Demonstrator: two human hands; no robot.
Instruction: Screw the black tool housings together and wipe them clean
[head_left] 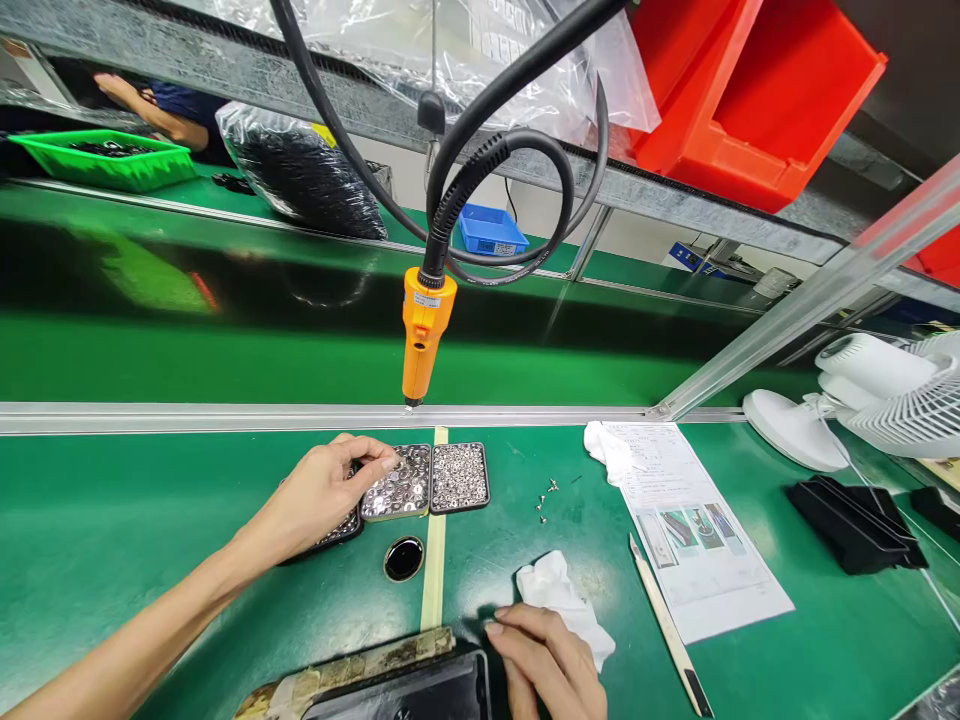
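Observation:
My left hand [321, 497] reaches over the small parts trays, thumb and forefinger pinched at a tray of shiny washer-like metal pieces [405, 490]. What sits between those fingertips is too small to make out. To its right is a tray of tiny metal parts [460, 477]; another dark tray [341, 532] is partly covered by the hand. My right hand [551, 660] holds nothing, its fingers loosely bent and apart. It rests beside a black rectangular part [420, 695], which lies against a worn, taped block [360, 665] and is cut off below.
An orange electric screwdriver [426, 335] hangs from a black cable above the trays. Loose screws [544, 508], a white cloth [566, 600], a knife-like tool [667, 625] and a printed sheet [697, 540] lie to the right. A round black piece [403, 559] sits below the trays.

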